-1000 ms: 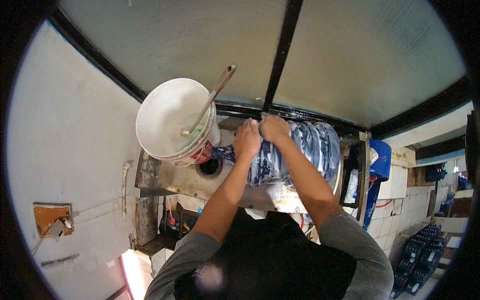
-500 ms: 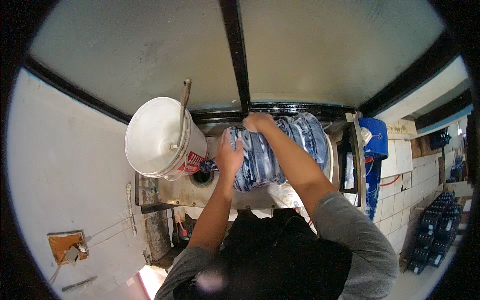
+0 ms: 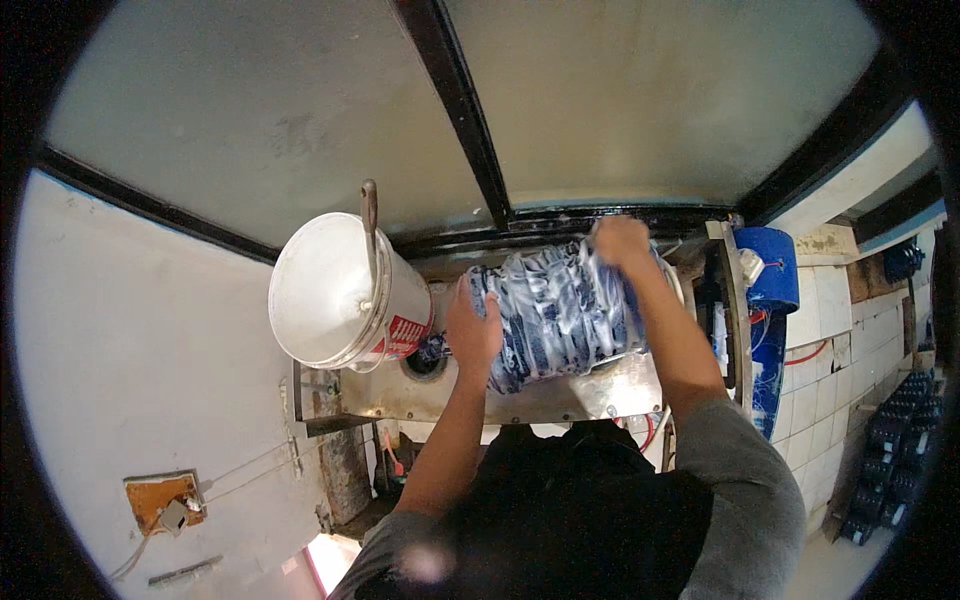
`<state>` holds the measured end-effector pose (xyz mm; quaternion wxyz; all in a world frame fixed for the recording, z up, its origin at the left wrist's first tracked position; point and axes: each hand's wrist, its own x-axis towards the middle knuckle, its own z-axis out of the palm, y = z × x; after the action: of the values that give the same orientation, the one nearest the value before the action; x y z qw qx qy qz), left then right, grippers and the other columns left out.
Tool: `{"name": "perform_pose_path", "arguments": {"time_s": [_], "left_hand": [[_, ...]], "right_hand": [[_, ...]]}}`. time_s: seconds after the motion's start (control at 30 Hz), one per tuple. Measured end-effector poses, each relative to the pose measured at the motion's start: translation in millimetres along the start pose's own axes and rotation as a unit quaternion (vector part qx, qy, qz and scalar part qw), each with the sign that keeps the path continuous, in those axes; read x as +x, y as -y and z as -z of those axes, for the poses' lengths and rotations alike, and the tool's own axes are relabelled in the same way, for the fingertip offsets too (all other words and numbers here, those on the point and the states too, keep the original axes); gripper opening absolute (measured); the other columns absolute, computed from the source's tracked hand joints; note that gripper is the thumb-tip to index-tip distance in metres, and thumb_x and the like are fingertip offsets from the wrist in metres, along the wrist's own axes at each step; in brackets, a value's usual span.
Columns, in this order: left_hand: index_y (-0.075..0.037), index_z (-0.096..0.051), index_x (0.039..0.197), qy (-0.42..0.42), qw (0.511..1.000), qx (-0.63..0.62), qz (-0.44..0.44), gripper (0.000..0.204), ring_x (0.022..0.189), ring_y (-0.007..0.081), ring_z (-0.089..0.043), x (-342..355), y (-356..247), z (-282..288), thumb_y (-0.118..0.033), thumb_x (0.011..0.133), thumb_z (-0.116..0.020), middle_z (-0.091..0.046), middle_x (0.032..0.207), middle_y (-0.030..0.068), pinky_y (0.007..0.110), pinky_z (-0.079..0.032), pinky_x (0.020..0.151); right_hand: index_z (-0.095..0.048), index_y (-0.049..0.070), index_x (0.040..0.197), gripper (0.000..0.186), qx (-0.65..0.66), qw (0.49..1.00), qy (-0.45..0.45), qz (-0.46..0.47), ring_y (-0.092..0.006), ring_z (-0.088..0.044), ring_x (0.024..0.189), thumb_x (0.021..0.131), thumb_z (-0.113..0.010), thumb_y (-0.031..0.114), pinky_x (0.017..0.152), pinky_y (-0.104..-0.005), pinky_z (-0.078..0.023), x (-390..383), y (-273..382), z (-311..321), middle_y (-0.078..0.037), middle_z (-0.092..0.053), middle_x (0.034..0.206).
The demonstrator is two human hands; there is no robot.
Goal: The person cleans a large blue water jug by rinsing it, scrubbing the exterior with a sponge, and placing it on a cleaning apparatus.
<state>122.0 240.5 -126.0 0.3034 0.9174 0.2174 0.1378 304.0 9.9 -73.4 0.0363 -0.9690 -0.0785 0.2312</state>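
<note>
A large blue plastic water jug (image 3: 555, 315) lies on its side on a steel stand (image 3: 460, 405), streaked with white foam, its neck pointing left above a round hole (image 3: 425, 368). My left hand (image 3: 473, 325) grips the jug at its neck end, thumb along the surface. My right hand (image 3: 620, 240) is closed and slightly blurred on the upper right part of the jug; what it holds, if anything, is hidden. A white bucket (image 3: 318, 290) with a red label stands left of the jug, a long handle (image 3: 368, 215) rising out of it.
Frosted panels (image 3: 650, 100) in black frames rise behind the stand. A white wall (image 3: 150, 340) with a wall box (image 3: 165, 500) is at left. A blue drum (image 3: 765, 280) is at right, with a red hose (image 3: 810, 355) and several dark jugs (image 3: 890, 460) beyond.
My right hand has moved rightward along the jug toward its bottom end. My left hand still grips the neck end, and foam now covers more of the jug. The camera view has shifted.
</note>
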Motion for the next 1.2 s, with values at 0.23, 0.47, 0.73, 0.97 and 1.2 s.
{"name": "perform_pose_path", "arguments": {"time_s": [0.23, 0.47, 0.73, 0.97, 1.2], "left_hand": [[0.001, -0.046, 0.15, 0.053, 0.983, -0.123, 0.126, 0.079, 0.135, 0.0381, -0.053, 7.5, 30.2, -5.1, -0.041, 0.089, -0.073, -0.055, 0.147, 0.0236, 0.045, -0.04, 0.113], [0.001, -0.041, 0.153, 0.194, 0.864, -0.387, 0.258, 0.105, 0.134, 0.0323, -0.053, 26.0, 47.8, 11.8, -0.048, 0.073, -0.088, -0.056, 0.145, 0.0209, 0.042, -0.04, 0.112], [-0.001, -0.039, 0.155, 0.091, 0.938, -0.332, 0.031, 0.104, 0.133, 0.031, -0.054, 1.7, 34.3, -8.3, -0.049, 0.076, -0.086, -0.054, 0.146, 0.0207, 0.039, -0.038, 0.115], [0.002, -0.056, 0.143, 0.172, 0.76, -0.566, 0.271, 0.073, 0.125, 0.0258, -0.059, 71.0, 26.5, -97.9, -0.053, 0.096, -0.064, -0.062, 0.14, 0.015, 0.037, -0.043, 0.107], [-0.006, -0.061, 0.139, 0.201, 0.578, -0.733, 0.297, 0.057, 0.122, 0.0297, -0.063, 56.8, 32.6, -139.7, -0.048, 0.105, -0.045, -0.067, 0.136, 0.01, 0.04, -0.044, 0.11]], "right_hand": [[-0.063, 0.004, 0.134, 0.045, 0.028, 0.921, -0.325, 0.212, -0.0392, -0.057, 0.129, 0.097, -0.053, 0.028, 0.112, -0.0462, -0.043, -67.4, -45.1, -46.5, -0.02, -0.062, 0.139], [-0.063, 0.001, 0.133, 0.048, 0.779, 0.587, -0.078, -0.205, -0.031, -0.066, 0.116, 0.106, -0.048, 0.038, 0.105, -0.0444, -0.05, -64.2, -167.7, -268.4, -0.015, -0.068, 0.129], [-0.063, 0.0, 0.135, 0.051, 0.844, 0.536, 0.017, -0.035, -0.0264, -0.072, 0.104, 0.105, -0.054, 0.041, 0.097, -0.0426, -0.057, -34.2, -211.2, -227.7, -0.013, -0.072, 0.12], [-0.039, -0.008, 0.153, 0.086, 0.444, 0.828, -0.341, -0.022, -0.03, -0.059, 0.128, 0.093, -0.075, 0.043, 0.108, -0.0378, -0.045, -155.0, -120.4, -18.5, -0.029, -0.056, 0.143], [-0.036, -0.006, 0.154, 0.099, 0.221, 0.884, -0.411, -0.015, -0.0487, -0.052, 0.131, 0.086, -0.077, 0.053, 0.11, -0.0494, -0.043, -184.8, -23.2, 22.7, -0.035, -0.048, 0.146]]}}
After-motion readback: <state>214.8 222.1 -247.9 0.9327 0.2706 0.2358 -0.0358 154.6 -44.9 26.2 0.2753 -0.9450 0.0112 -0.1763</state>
